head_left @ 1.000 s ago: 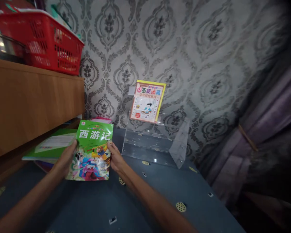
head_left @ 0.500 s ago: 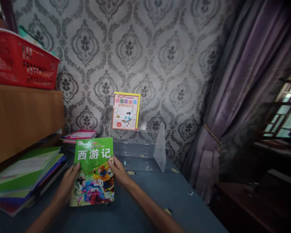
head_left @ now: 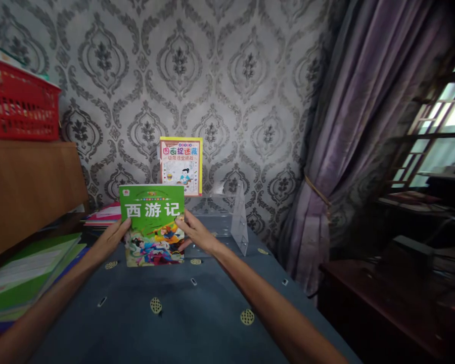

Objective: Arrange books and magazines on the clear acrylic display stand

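Note:
A green picture book [head_left: 154,227] with large white characters and colourful figures is held upright over the table, its cover facing me. My left hand [head_left: 117,233] is closed on its left edge, thumb on the cover. On the opposite edge my right hand [head_left: 194,230] grips it, with the thumb in front and a finger showing lower down. Behind it is a clear plastic book stand [head_left: 239,222], partly hidden by the book. A yellow-edged book [head_left: 182,163] stands in the stand's upper tier, against the wall; the green book covers its lower left part.
Green and blue folders [head_left: 26,275] lie stacked at the left on the patterned dark table cover [head_left: 197,323]. Pink booklets [head_left: 102,215] are behind them. A red basket [head_left: 20,98] sits on a wooden cabinet [head_left: 34,177]. A purple curtain [head_left: 337,151] hangs at right.
Both hands have carried the green book forward and up, closer to the stand. It now overlaps the yellow-edged book's lower edge. The view has shifted somewhat to the right.

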Motion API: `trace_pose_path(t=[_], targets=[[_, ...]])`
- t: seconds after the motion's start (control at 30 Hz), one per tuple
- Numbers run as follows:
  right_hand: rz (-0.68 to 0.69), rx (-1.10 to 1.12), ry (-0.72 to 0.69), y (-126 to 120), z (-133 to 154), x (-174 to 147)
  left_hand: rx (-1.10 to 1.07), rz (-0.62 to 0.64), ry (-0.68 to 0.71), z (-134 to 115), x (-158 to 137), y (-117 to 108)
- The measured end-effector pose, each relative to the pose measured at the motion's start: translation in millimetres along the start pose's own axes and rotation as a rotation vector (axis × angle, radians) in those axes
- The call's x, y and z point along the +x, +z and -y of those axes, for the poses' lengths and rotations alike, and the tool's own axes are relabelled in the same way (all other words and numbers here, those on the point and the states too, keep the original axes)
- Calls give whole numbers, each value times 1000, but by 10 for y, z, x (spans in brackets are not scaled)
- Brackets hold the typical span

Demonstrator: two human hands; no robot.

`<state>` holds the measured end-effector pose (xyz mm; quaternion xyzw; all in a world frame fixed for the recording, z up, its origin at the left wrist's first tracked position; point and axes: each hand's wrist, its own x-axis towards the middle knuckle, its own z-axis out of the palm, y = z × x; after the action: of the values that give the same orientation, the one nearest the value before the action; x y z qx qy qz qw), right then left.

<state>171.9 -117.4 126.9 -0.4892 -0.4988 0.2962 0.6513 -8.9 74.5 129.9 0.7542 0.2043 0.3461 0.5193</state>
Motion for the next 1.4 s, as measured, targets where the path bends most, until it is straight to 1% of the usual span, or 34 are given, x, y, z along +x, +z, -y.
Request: trace_pose_path(t=[0.07,0.13,0.23,0.33,0.4,0.47,0.53,0.6,0.67,0.73,0.83,0.87,0.97,1.07,1.13,1.2,1.27,1.4], targets=[[-17,1,5,-20,34,-53,14,40,47,-17,25,55],[-31,-30,10,-27,-44,-144,27,66,62,80,-23,118],[-71,-75,34,-22,-282,-313,37,88,3,345,-174,197],[-98,-92,68,-9,-495,-451,30,168,-68,574,-315,228],[-88,-102,66,-3,-567,-498,4,228,-57,640,-359,217],[-75,-119,57,-7,-584,-505,-6,279,-23,627,-356,186],[-60,-139,52,-24,-554,-478,19,308,-2,548,-316,149],[-45,-145,42,-57,-475,-419,56,309,19,415,-241,117],[-46,-148,17,-106,-340,-320,89,310,59,235,-123,93],[-65,-157,-29,-171,-145,-173,127,319,126,9,49,71],[-103,-179,-152,-295,232,131,212,281,287,-397,399,32],[-134,-205,-208,-341,368,248,244,260,353,-540,530,19],[-167,-333,-339,-478,759,604,367,201,551,-947,913,-10],[-199,-399,-380,-587,1067,900,468,146,731,-1243,1217,14],[-230,-420,-395,-637,1198,1034,486,128,833,-1340,1362,64],[-256,-441,-395,-674,1262,1111,478,109,890,-1353,1468,129],[-275,-466,-382,-709,1270,1146,463,86,894,-1303,1547,193],[-308,-479,-376,-791,1220,1166,435,59,833,-1159,1675,295]])
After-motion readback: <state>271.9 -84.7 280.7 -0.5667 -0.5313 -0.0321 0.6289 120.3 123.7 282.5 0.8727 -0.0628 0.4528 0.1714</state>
